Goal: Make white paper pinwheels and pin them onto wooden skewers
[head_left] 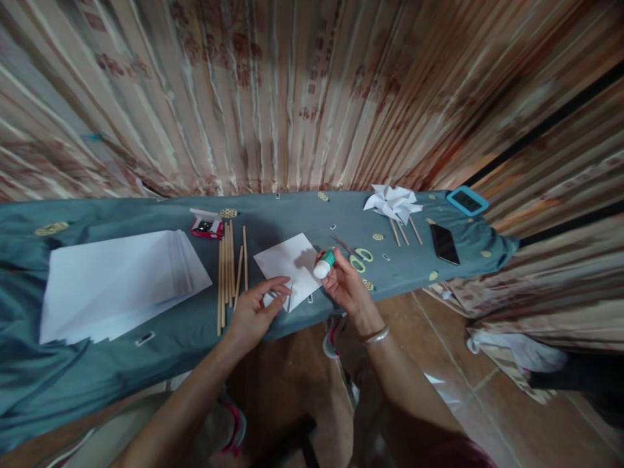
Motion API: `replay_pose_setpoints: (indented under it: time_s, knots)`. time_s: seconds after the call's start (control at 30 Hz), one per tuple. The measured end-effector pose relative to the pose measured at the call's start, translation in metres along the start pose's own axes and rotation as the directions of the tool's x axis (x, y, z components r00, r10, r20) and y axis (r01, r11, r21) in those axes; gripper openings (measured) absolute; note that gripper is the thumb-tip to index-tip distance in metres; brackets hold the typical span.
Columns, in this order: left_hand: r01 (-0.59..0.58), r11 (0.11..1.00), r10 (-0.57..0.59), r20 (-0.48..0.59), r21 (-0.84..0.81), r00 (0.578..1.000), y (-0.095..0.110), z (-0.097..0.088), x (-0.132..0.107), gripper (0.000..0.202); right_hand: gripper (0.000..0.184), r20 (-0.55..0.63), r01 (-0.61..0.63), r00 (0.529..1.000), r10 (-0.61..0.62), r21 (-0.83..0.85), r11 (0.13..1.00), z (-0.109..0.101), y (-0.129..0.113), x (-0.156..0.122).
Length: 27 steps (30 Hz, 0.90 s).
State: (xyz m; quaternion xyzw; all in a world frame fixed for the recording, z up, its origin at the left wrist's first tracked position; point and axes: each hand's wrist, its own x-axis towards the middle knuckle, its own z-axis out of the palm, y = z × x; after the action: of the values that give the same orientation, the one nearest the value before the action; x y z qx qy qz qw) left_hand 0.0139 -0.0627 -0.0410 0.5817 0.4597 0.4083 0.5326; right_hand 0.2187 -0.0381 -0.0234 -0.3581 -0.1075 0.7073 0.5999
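Observation:
My right hand (pixel 344 283) is closed around a glue stick (pixel 324 264) with a green body and white cap, held over the right edge of a white square sheet of paper (pixel 292 263). My left hand (pixel 258 309) rests on the near corner of that sheet, fingers curled and pinching the paper's edge. The sheet lies on a table covered with a teal cloth (pixel 121 214). Green-handled scissors (pixel 358 255) lie just right of the glue stick.
A stack of white paper (pixel 117 283) lies at the left. Several wooden sticks (pixel 229 270) lie beside it, with a red stapler box (pixel 205 225) behind. At the right are a folded paper pinwheel (pixel 394 203), more sticks (pixel 402 231), a black phone (pixel 443 244) and a blue-cased device (pixel 467 201). Curtains hang behind.

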Motion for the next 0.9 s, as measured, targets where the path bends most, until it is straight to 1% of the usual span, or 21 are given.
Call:
replay_pose_setpoints:
  time_s: [0.07,0.17,0.3,0.4,0.47,0.53,0.63,0.73,0.8,0.9]
  knots:
    - [-0.088,0.992,0.092,-0.037,0.092,0.995,-0.002,-0.001,0.003,0.026,0.014,0.023,-0.032,0.999,0.032,0.028,0.999,0.0,0.003,0.004]
    - [-0.191,0.953,0.206,-0.04,0.237,0.978,-0.003,-0.002,0.011,0.022,0.015,0.039,-0.064,0.997,0.062,0.048,0.997,0.0,0.007,0.009]
    - [-0.327,0.838,0.354,0.02,0.436,0.935,-0.005,-0.004,0.022,0.025,0.016,0.034,-0.085,0.996,0.083,0.063,0.994,-0.008,0.006,0.015]
    - [-0.395,0.743,0.417,0.087,0.541,0.904,-0.008,-0.003,0.027,0.026,0.012,0.018,-0.068,0.998,0.068,0.029,0.997,-0.015,0.005,0.018]
    - [-0.421,0.683,0.419,0.153,0.597,0.895,-0.009,-0.002,0.027,0.028,0.009,0.018,-0.028,0.999,0.028,-0.003,1.0,-0.017,0.003,0.02]
    - [-0.442,0.625,0.398,0.224,0.644,0.89,-0.01,0.001,0.026,0.029,0.007,0.025,0.02,0.999,-0.02,0.001,1.0,-0.016,-0.001,0.022]
    - [-0.458,0.546,0.355,0.301,0.701,0.885,-0.01,0.007,0.023,0.03,0.01,0.022,0.07,0.997,-0.071,0.02,0.997,-0.012,-0.008,0.025]
    - [-0.462,0.483,0.325,0.338,0.743,0.883,-0.01,0.014,0.02,0.031,0.014,0.002,0.108,0.994,-0.108,-0.009,0.994,-0.008,-0.011,0.027]
    - [-0.457,0.451,0.315,0.343,0.767,0.885,-0.009,0.017,0.02,0.03,0.014,-0.011,0.131,0.991,-0.132,-0.047,0.99,-0.008,-0.012,0.028]
    - [-0.445,0.417,0.299,0.342,0.793,0.891,-0.007,0.017,0.022,0.028,0.011,-0.04,0.125,0.991,-0.129,-0.089,0.988,-0.009,-0.011,0.029]
